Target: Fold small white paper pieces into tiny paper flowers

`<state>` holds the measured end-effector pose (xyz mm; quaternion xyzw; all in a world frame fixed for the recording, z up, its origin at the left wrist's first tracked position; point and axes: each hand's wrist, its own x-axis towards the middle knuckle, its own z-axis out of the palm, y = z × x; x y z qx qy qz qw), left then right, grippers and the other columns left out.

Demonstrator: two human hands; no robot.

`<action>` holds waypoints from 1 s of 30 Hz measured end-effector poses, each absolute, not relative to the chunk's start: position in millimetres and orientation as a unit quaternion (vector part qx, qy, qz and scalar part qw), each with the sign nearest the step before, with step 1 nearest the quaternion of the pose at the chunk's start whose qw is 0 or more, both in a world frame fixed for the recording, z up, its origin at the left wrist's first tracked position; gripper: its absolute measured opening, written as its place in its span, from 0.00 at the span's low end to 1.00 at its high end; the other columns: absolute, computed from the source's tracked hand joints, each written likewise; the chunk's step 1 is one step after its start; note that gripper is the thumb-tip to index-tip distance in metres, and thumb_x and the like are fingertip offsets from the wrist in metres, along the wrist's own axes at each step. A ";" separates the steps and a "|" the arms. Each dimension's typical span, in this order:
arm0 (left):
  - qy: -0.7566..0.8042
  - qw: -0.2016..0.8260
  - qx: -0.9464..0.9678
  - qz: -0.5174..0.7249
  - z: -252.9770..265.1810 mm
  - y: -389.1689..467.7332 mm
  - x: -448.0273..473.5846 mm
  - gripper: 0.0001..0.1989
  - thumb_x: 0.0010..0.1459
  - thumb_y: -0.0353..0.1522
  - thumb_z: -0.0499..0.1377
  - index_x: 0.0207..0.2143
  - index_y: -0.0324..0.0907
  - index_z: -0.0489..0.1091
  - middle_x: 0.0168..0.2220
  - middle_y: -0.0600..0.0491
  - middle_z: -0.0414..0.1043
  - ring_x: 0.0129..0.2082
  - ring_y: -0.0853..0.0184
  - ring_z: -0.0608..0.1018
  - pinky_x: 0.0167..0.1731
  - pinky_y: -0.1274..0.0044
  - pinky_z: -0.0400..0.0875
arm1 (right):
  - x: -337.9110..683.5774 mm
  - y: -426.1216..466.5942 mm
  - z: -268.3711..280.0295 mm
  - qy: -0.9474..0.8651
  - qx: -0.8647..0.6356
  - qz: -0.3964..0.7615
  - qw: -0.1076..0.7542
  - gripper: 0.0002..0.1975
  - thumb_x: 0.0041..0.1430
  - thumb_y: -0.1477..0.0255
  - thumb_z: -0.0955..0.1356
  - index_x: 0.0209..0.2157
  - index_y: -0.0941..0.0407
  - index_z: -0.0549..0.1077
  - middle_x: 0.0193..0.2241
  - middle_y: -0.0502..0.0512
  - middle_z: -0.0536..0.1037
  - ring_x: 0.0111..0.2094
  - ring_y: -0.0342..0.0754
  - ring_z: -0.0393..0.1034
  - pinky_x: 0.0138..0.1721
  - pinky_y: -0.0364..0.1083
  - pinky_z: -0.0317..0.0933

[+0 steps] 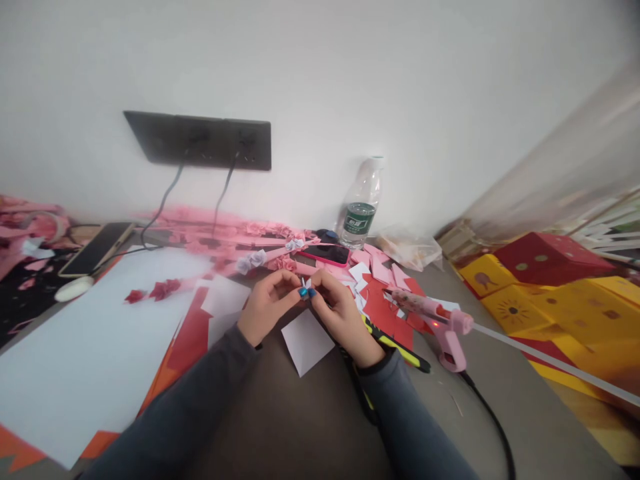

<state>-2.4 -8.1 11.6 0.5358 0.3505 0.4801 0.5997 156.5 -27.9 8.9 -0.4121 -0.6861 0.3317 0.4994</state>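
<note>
Between the fingertips of both hands, just above the middle of the table (310,427), sits a tiny folded paper piece (306,287), white with blue showing at its lower edge. The left hand (265,308) comes in from the left and the right hand (340,319) from the right; their fingers are drawn in narrow, thumb and forefinger tips of each hand pinching the little piece from opposite sides, so it is held clear of the tabletop. It is too small to tell how it is folded.

Just near of the hands a white paper square (306,341) lies flat on the brown surface, one corner pointing toward the person. To the right of the right wrist lies a black and yellow tool (395,345), and beyond it a pink glue gun (435,319) rests on its stand with a small red light showing, its dark cord (493,420) trailing toward the near right. Red and pink paper scraps (380,293) are scattered between the hands and the glue gun.

On the far side, a pink phone (327,254) lies beside a clear water bottle (361,212) with a green label, against the wall. Pink paper flowers (240,240) stretch along the far edge. To the left lies a large white sheet (90,353) over red and orange paper, and a second phone (95,249) sits at the far left. A dark socket panel (200,140) is fixed to the wall with two cables hanging from it. Yellow and red boxes (545,287) are stacked at the right.
</note>
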 end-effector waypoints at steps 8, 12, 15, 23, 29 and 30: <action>0.390 0.529 0.576 0.486 12.7 -7.4 -3.4 0.09 0.48 0.30 0.65 0.33 0.41 0.69 0.32 0.53 0.73 0.36 0.68 0.77 0.39 0.77 0.74 | 154.2 -27.6 8.4 -0.679 -0.432 0.314 0.503 0.05 0.57 0.77 0.62 0.28 0.54 0.62 0.25 0.47 0.63 0.27 0.43 0.57 0.29 0.43 0.53; 0.408 0.505 0.578 0.494 13.6 -8.9 -2.4 0.09 0.48 0.31 0.64 0.33 0.41 0.69 0.32 0.53 0.73 0.35 0.67 0.78 0.36 0.77 0.75 | 152.9 -27.5 8.7 -0.673 -0.449 0.305 0.502 0.05 0.56 0.77 0.63 0.29 0.54 0.63 0.26 0.47 0.64 0.26 0.43 0.58 0.28 0.43 0.54; 0.427 0.484 0.584 0.493 12.6 -10.1 -2.5 0.07 0.50 0.31 0.64 0.33 0.40 0.70 0.32 0.52 0.74 0.35 0.66 0.79 0.37 0.76 0.76 | 152.4 -27.2 8.5 -0.669 -0.460 0.304 0.499 0.04 0.56 0.77 0.63 0.29 0.54 0.63 0.25 0.47 0.64 0.25 0.43 0.58 0.27 0.43 0.53; 0.452 0.451 0.599 0.482 11.6 -10.4 -4.1 0.07 0.52 0.30 0.63 0.36 0.41 0.72 0.34 0.50 0.78 0.36 0.65 0.81 0.37 0.76 0.77 | 152.3 -26.0 6.9 -0.672 -0.473 0.288 0.491 0.05 0.55 0.77 0.63 0.28 0.54 0.63 0.24 0.47 0.65 0.24 0.43 0.59 0.26 0.43 0.53; 0.422 0.392 0.669 0.470 10.7 -12.8 -4.0 0.09 0.56 0.28 0.59 0.40 0.42 0.74 0.35 0.51 0.76 0.36 0.68 0.79 0.36 0.79 0.77 | 151.9 -25.8 5.8 -0.676 -0.472 0.282 0.491 0.05 0.56 0.77 0.64 0.28 0.54 0.63 0.24 0.47 0.65 0.25 0.43 0.60 0.27 0.43 0.55; 0.414 0.376 0.686 0.466 10.4 -13.1 -4.0 0.09 0.57 0.27 0.58 0.39 0.43 0.75 0.37 0.51 0.76 0.36 0.68 0.79 0.36 0.79 0.77 | 151.8 -25.9 5.7 -0.677 -0.473 0.279 0.491 0.05 0.56 0.76 0.64 0.28 0.54 0.63 0.24 0.47 0.65 0.25 0.43 0.60 0.27 0.43 0.55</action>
